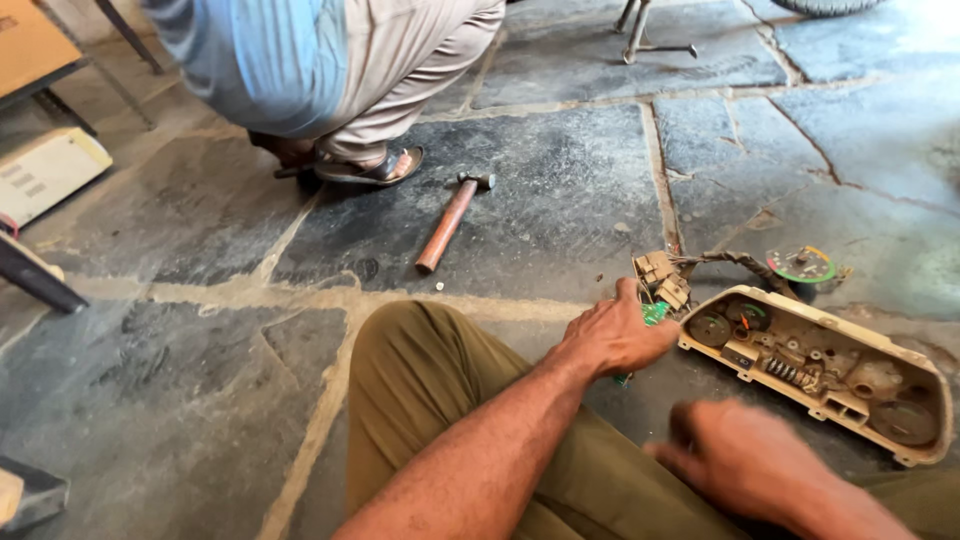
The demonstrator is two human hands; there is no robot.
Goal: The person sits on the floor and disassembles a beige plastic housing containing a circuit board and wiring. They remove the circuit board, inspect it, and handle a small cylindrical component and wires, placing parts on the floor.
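Observation:
My left hand reaches out over my olive-trousered knee and is closed on a small green circuit board, which shows past the fingers. Just beyond it lie beige plug connectors on a wrapped wire bundle. A cream instrument cluster housing lies open on the stone floor to the right, with small gauges and parts inside. My right hand is blurred, low and close to the housing's near edge; its fingers look curled, and I cannot make out anything in it.
A hammer with a wooden handle lies on the stone floor ahead. Another person squats beyond it, one sandalled foot near the hammer. A loose round gauge dial lies behind the housing. A white box sits at left, metal stand legs at top.

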